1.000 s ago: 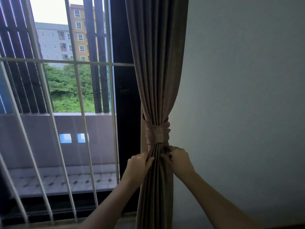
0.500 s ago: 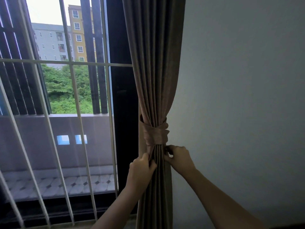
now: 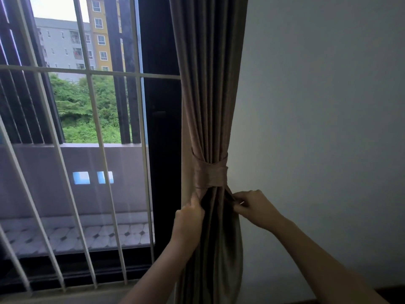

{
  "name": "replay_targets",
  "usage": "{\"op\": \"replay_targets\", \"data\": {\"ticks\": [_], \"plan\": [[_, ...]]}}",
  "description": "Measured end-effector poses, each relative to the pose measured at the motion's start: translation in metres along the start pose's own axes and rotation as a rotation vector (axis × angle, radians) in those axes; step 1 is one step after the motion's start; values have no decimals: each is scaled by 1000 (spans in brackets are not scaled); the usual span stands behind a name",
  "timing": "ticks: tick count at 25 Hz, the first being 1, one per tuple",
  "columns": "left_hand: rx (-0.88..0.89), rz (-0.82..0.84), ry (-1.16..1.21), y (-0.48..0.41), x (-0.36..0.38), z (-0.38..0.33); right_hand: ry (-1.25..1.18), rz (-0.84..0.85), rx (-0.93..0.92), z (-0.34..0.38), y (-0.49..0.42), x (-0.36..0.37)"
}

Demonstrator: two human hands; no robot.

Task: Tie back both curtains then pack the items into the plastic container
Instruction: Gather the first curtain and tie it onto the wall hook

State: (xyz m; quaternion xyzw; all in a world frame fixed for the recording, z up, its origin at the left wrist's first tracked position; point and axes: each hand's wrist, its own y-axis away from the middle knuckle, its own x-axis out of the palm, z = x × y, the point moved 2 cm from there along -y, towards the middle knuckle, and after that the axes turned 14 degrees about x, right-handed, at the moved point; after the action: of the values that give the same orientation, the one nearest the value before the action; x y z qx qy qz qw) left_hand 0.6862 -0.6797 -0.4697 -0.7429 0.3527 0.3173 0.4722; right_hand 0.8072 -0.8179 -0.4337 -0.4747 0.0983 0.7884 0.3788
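Note:
A brown curtain (image 3: pixel 210 95) hangs gathered at the window's right edge, next to the wall. A matching fabric tie-back (image 3: pixel 211 174) is wrapped around it at mid height. Just below the tie-back, my left hand (image 3: pixel 189 218) grips the curtain's left folds. On the other side my right hand (image 3: pixel 255 208) pinches the right folds. Between the two hands the folds are spread apart, with a dark gap showing. No plastic container or other items are in view.
White window bars (image 3: pixel 92 128) cover the glass on the left, with a balcony and buildings beyond. A dark window frame (image 3: pixel 162 128) stands beside the curtain. A plain white wall (image 3: pixel 317 128) fills the right side.
Both hands have moved apart sideways below the tie-back, pulling the curtain folds wider. The view has shifted slightly lower and closer.

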Motion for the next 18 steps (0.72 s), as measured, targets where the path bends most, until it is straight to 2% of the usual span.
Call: {"op": "replay_targets", "data": {"ticks": [2,6,8,9,11,13,15,18], "plan": [[8,30,70,2,5,-14,-36,33,17,-2,3,2],[-31,-31,152,-7,-2,-3,19,54,25,-3,1,-8],[15,-71,229,-2,-13,-4,21,78,18,-2,7,-12],[66,-154,273,1,-25,-5,12,45,5,1,9,-14],[196,-392,291,-2,-51,0,-22,-170,-78,10,9,-28],[328,-521,211,-20,-78,8,-52,-378,-213,28,1,-46],[458,-474,115,-40,-98,12,-12,-404,-314,50,-10,-60],[590,-297,16,-59,-106,17,187,-272,-270,72,-28,-64]]}}
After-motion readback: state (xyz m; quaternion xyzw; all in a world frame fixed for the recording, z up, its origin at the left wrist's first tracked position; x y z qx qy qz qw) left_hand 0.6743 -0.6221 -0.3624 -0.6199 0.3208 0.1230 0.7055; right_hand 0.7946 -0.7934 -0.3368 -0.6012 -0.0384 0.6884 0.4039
